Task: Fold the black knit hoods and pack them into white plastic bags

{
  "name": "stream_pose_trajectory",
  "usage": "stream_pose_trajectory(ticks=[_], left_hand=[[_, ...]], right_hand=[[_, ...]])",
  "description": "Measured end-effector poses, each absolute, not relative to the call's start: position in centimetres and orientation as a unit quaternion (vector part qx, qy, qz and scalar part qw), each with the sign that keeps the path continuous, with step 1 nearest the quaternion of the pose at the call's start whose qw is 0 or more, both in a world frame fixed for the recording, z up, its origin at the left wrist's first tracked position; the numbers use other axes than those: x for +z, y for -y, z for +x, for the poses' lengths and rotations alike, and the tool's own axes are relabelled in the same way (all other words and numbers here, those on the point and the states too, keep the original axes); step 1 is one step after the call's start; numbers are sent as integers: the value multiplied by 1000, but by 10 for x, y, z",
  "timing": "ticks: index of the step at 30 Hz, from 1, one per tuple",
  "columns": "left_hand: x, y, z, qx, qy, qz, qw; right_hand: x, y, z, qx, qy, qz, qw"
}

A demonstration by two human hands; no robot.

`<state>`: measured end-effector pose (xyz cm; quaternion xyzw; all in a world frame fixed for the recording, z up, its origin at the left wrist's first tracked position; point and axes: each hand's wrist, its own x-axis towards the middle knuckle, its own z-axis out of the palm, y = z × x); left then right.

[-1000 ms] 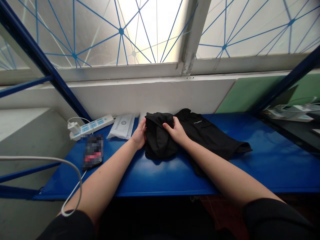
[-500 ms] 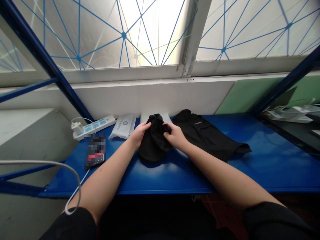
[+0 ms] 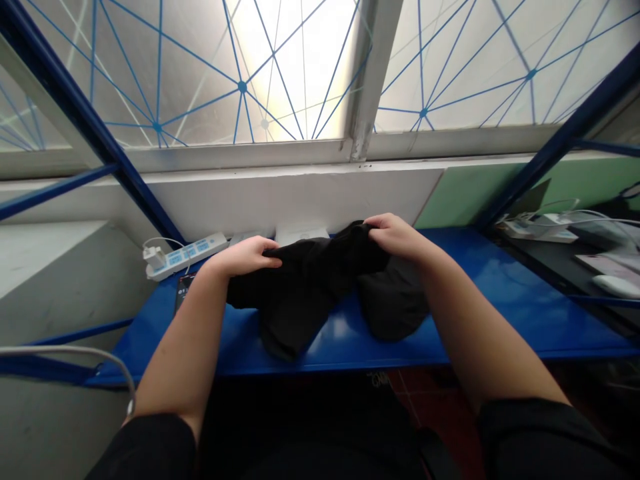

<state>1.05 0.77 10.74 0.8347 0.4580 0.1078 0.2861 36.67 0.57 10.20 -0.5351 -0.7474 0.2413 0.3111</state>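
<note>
A black cloth (image 3: 305, 280) is stretched between my two hands above the blue table, its lower folds hanging toward the front edge. My left hand (image 3: 247, 255) pinches its upper left part between thumb and fingers. At the upper right of the cloth, my right hand (image 3: 393, 233) is closed on another part of it. Dark fabric (image 3: 393, 300) also shows below my right hand; whether it belongs to the same cloth I cannot tell.
On the blue table (image 3: 480, 293), a white power strip (image 3: 190, 255) with a plugged-in charger stands at the back left. A phone (image 3: 183, 288) lies partly behind my left arm. White packages are at the back. Blue frame bars rise on both sides.
My hands have moved apart, the left one to the left and the right one to the right. The bunched black cloth is now spread wide and covers more of the table.
</note>
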Motion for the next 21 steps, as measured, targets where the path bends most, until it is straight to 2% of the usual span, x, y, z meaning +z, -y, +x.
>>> stream_pose_trajectory(ticks=[4,9,11,14,18,19,21], left_hand=[[117,0,-4,134,-484,810,302],[136,19,-23,227,-434,751,442],[141,16,-25,240,-427,748,448],[132,-1,-17,177,-465,799,337],[94,5,7,174,-598,782,26],[82,18,13,168,-591,789,17],[58,54,19,120,-526,833,123]], right_hand=[[114,10,378,184,757,-540,319],[132,41,391,363,690,-501,375],[135,44,393,403,661,-497,392],[123,29,394,361,681,-535,346],[80,11,395,102,743,-624,217],[69,13,395,67,764,-610,199],[48,27,394,78,826,-531,172]])
